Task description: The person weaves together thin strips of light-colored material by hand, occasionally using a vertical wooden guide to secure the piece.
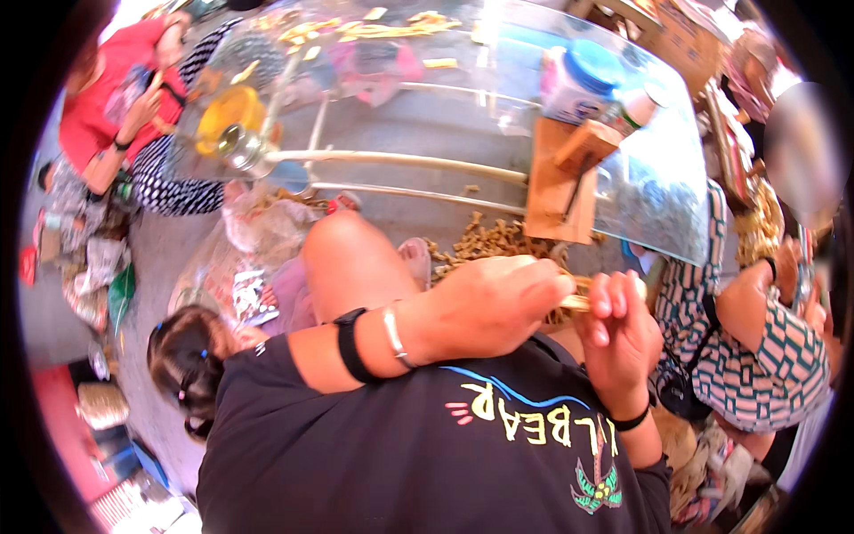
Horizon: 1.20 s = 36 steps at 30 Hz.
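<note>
Just right of centre, the left hand [498,301] and right hand [621,325] pinch a yellowish strip [577,303], apparently unfinished; loose pieces [396,28] lie on the table [663,151], top centre; what is done is unclear.

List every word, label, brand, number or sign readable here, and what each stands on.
Black cloth T-shirt: large yellow lettering, upside down in view; wording not copied out.
White plastic tub with round blue lid: label print too small and blurred to read.
Nothing else is clear enough to read.
</note>
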Motion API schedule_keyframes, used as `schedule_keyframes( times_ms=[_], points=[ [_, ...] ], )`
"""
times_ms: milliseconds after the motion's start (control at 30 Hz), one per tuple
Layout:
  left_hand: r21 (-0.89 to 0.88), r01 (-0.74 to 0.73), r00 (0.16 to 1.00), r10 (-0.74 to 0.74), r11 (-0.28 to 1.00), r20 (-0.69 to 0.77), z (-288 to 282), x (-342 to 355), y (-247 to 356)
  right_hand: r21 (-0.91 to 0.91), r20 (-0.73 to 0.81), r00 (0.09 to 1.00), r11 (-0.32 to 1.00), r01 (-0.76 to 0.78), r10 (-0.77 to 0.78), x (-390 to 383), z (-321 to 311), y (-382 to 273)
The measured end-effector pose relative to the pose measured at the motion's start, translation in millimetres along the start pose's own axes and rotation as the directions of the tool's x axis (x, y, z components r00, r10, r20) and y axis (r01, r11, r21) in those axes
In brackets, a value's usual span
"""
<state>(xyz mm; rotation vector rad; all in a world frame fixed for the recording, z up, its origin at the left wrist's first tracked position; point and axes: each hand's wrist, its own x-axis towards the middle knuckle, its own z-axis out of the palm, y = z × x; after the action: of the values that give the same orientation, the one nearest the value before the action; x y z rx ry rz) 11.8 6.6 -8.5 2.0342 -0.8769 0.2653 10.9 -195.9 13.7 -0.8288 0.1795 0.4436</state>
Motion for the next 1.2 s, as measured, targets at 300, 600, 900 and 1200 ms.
schedule_keyframes(
  times_ms=[300, 600, 900, 1200],
  points=[
    [-0.428, 0.32, 0.942, -0.334, 0.845, 0.044, -11, -3, -7, 0.109, -0.029, 0.995, 0.99, -0.09, 0.094, 20, -13, -2],
    [-0.686, 0.419, 0.873, -0.472, 0.595, 0.123, -26, 7, -18, -0.172, -0.094, 0.976, 0.962, -0.211, 0.197, 38, -34, 2],
    [-0.413, 0.239, 0.964, -0.163, 0.879, 0.21, 9, 28, -32, -0.751, 0.208, 0.971, 0.618, 0.234, -0.115, 38, -23, -6],
    [-0.174, 0.458, 0.878, -0.474, 0.872, -0.067, 2, 59, -85, -0.828, 0.191, 0.842, 0.378, 0.415, -0.505, 114, -44, -4]
  ],
)
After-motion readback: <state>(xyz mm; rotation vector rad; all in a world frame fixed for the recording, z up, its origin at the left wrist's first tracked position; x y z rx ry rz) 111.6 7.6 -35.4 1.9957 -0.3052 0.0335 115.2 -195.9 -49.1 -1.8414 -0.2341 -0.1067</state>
